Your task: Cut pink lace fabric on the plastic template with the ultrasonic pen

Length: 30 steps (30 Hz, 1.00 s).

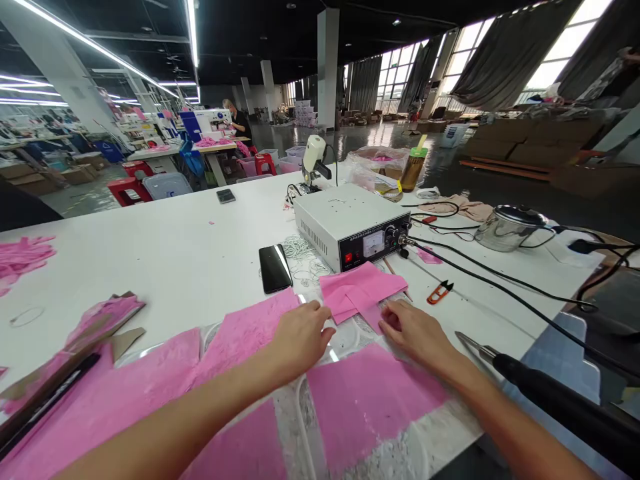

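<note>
Folded pink fabric pieces lie in front of the grey control box, with a narrow end slanting down toward my right hand. My right hand is closed, thumb and fingers pinched at the edge of that end. My left hand hovers by the left side of the same fabric, fingers bent and thumb apart, with nothing visible between them. Below the hands, a flat pink panel rests on a clear plastic sheet. Another pink panel lies beneath my left wrist and reaches leftward.
A grey control box stands on the white table, its black cables running right. Near it are a phone, orange thread snips and a glass pot. A black-handled pointed tool lies at right. One person sits far back.
</note>
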{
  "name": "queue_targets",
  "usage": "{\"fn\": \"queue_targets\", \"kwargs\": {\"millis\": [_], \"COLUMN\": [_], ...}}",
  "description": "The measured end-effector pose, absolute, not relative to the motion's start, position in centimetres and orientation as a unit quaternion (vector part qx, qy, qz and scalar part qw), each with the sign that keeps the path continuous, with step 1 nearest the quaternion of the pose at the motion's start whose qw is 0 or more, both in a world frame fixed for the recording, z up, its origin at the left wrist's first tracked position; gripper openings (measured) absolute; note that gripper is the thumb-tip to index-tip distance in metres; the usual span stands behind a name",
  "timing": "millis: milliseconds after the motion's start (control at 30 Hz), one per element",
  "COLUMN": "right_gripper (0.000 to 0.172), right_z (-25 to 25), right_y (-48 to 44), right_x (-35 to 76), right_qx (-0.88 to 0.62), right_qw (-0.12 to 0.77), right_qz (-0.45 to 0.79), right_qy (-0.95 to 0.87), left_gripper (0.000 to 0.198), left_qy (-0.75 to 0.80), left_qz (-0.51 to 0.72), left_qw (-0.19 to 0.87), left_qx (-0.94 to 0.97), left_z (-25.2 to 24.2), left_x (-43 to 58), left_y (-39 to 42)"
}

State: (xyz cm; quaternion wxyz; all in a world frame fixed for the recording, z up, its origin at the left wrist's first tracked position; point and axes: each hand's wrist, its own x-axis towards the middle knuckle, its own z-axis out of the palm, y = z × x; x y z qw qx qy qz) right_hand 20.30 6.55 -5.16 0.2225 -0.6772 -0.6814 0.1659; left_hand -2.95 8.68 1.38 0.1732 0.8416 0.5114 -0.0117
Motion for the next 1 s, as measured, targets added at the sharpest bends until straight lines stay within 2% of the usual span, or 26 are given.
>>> {"fn": "queue_targets", "kwargs": {"millis": [167, 400, 600, 700, 800, 933, 1000], "right_gripper": [0.016, 0.027, 0.037, 0.037, 0.037, 0.017, 0.016], "right_z": [-5.5, -3.0, -0.5, -0.3, -1.2, -3.1, -3.6], "right_y": [6.8, 6.5, 6.5, 5.7, 4.8, 4.3, 4.2], "right_x": [21.1, 20.4, 18.7, 17.6, 15.7, 12.3, 10.9], "right_qx": [-0.651, -0.601, -0.539, -0.528, -0.532, -0.522, -0.506], "right_qw": [0.255, 0.343, 0.413, 0.428, 0.397, 0.381, 0.39], "right_qz": [0.193, 0.282, 0.364, 0.369, 0.333, 0.265, 0.257], "right_qy": [-0.688, -0.665, -0.637, -0.634, -0.67, -0.715, -0.726], "left_gripper": [0.028, 0.05, 0.015, 0.016, 0.02, 0.017, 0.017], "left_qy": [0.461, 0.308, 0.35, 0.392, 0.414, 0.43, 0.44], "left_qz": [0.076, 0.155, 0.211, 0.232, 0.244, 0.268, 0.286], "left_qw": [0.21, 0.319, 0.381, 0.425, 0.481, 0.536, 0.554], "left_qx": [0.859, 0.883, 0.829, 0.782, 0.733, 0.675, 0.647], "left_z": [0.1, 0.1, 2.0, 3.3, 4.4, 5.1, 5.1], "left_x": [-0.8, 2.8, 1.0, -1.8, -4.5, -7.7, -9.5], "left_y": [12.2, 12.1, 10.9, 10.4, 9.2, 7.2, 6.1]}}
